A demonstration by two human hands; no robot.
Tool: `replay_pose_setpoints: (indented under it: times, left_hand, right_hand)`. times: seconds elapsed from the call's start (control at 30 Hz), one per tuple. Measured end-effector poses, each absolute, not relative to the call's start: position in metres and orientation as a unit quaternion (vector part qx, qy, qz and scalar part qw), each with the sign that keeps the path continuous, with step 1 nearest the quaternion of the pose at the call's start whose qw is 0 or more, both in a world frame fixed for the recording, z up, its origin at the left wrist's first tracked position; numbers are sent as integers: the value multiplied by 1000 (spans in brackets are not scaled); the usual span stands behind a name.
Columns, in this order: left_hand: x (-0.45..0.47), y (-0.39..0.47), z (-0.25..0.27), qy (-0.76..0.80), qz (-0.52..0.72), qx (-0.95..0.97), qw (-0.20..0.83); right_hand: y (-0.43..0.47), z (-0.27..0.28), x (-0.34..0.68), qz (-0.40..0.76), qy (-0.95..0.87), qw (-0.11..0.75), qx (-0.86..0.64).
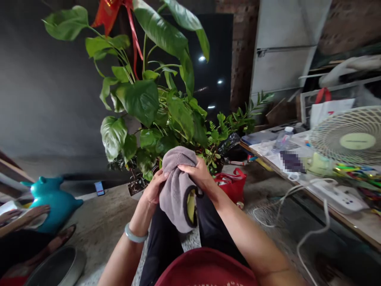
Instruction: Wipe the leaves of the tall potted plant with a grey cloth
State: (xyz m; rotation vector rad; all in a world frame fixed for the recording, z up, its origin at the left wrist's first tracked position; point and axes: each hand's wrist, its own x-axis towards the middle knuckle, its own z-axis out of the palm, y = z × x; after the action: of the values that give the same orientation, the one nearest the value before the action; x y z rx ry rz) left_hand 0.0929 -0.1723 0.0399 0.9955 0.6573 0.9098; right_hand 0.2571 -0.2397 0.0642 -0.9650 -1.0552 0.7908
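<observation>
- While both hands meet above the person's lap, the left hand (pixel 153 187) and the right hand (pixel 199 174) each grip the grey cloth (pixel 177 186), bunched at the top and hanging down between the knees, with a dark-edged yellow patch at its lower right.
- On the left wrist sits a pale green bangle (pixel 135 235).
- Just beyond the hands a red bag (pixel 233 183) stands on the floor; its contents cannot be made out. A dark plastic wrap holds the small-leaved plant (pixel 229 123) next to it.
- The big-leaved plant (pixel 149 103) rises right behind the cloth, its lowest leaves almost touching it; a red ribbon (pixel 111 12) hangs at its top.
- At lower left lies a metal basin (pixel 58 267); what is in it cannot be seen.
- The table (pixel 354 222) edge runs along the right, bearing a fan (pixel 351 137), a water bottle (pixel 282 139) and a power strip (pixel 339 196) with white cords trailing to the floor.
- Bare concrete floor (pixel 104 214) lies open to the left, up to a teal figure (pixel 52 198) and another person's foot (pixel 35 212).
</observation>
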Motion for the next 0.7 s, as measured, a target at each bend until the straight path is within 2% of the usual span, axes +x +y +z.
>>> replay_pose_setpoints:
  times: [0.13,0.33,0.47,0.6,0.7]
  left_hand:
    - [87,-165,44,303,445,444,716]
    - [84,-162,33,240,341,483,770]
    - [92,-160,27,254,408,561,674]
    - [93,-150,12,269,443,634,574]
    - [82,-135,-7,328,533,572,530]
  right_hand:
    - [-251,37,268,405,-461,641,-462]
    - [-272,22,278,540,-487,565,-389]
    - [-280,14,273,662,-382,546,-342]
    - [-276,10,257,679,-285,546,-399]
    - [-264,32,247,645,-260,567,-442]
